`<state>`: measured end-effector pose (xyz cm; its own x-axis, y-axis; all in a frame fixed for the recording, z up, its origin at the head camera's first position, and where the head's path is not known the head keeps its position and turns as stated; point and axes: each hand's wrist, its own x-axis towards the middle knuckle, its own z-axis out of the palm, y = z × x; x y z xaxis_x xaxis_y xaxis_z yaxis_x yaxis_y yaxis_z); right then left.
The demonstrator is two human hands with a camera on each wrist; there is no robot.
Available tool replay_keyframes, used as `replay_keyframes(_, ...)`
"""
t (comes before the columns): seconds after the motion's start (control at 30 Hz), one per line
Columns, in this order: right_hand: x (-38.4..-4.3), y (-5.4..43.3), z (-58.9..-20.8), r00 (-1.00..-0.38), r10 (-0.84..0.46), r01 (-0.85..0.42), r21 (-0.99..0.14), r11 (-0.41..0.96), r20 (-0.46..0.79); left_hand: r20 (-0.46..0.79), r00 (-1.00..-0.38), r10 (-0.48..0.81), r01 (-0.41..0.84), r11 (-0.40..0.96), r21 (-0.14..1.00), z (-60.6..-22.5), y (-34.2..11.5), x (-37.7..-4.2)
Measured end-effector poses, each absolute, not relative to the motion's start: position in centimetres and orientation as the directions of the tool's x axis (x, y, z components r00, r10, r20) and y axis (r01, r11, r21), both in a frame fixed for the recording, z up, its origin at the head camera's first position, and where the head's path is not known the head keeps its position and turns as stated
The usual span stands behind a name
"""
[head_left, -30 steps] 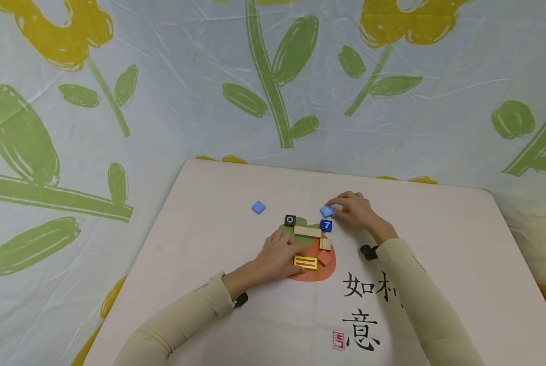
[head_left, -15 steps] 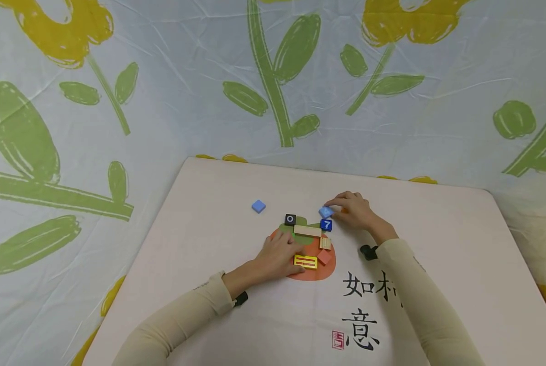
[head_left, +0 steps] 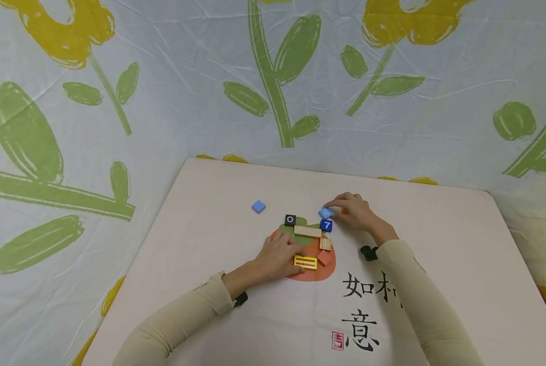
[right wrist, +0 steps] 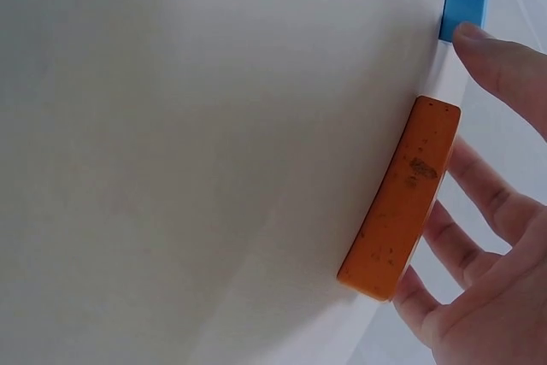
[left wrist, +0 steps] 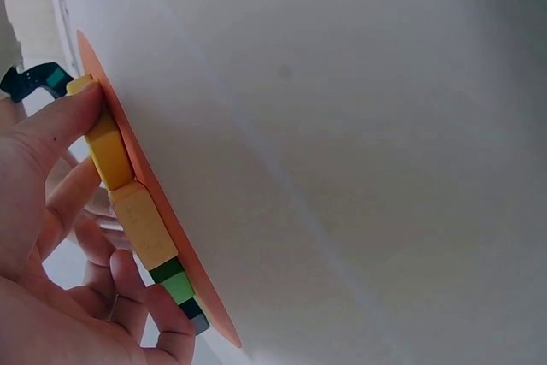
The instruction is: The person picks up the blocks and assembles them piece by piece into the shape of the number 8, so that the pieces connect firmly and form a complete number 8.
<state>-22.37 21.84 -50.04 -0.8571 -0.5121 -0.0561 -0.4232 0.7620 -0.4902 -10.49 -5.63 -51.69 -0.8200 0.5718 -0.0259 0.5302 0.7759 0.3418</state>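
In the head view, my left hand (head_left: 279, 254) lies over the left side of the block arrangement. Its thumb and index finger pinch a yellow block with red stripes (head_left: 305, 262); in the left wrist view, other fingertips lie near a green block (left wrist: 178, 286). My right hand (head_left: 355, 212) pinches a light blue block (head_left: 325, 212) by the dark blue block marked 7 (head_left: 326, 225). An orange block (right wrist: 402, 198) sits below the right palm, close to the other fingers. The right index fingertip is hidden in the right wrist view.
A black block marked 0 (head_left: 290, 219), a long pale wooden block (head_left: 307, 231), a striped wooden block (head_left: 325, 244) and a coral block (head_left: 324, 257) lie around the printed orange shape (head_left: 309, 277). Another light blue block (head_left: 258, 206) lies apart at the far left.
My right hand has slid the light blue block slightly left and nearer, toward the block marked 7. The left hand stays in place.
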Motion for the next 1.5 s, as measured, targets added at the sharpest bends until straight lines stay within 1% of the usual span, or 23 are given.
replay_keyframes(0.67, -22.50, 21.97, -50.03, -0.851, -0.522, -0.433, -0.490, 0.756, -0.054, -0.051, -0.828, 0.559, 0.513, 0.790, 0.337, -51.32, -5.57, -10.47)
replay_keyframes(1.0, -22.61, 21.93, -50.17, -0.848, -0.526, -0.438, -0.481, 0.759, -0.058, -0.061, -0.827, 0.559, 0.517, 0.799, 0.307, -51.32, -5.56, -10.53)
replay_keyframes(1.3, -22.50, 21.96, -49.95, -0.844, -0.534, -0.437, -0.502, 0.747, -0.060, -0.047, -0.823, 0.567, 0.517, 0.780, 0.353, -50.88, -5.89, -10.32)
replay_keyframes(1.5, -22.54, 21.95, -49.89, -0.843, -0.534, -0.436, -0.498, 0.749, -0.066, -0.043, -0.824, 0.565, 0.516, 0.780, 0.353, -50.97, -6.04, -10.35)
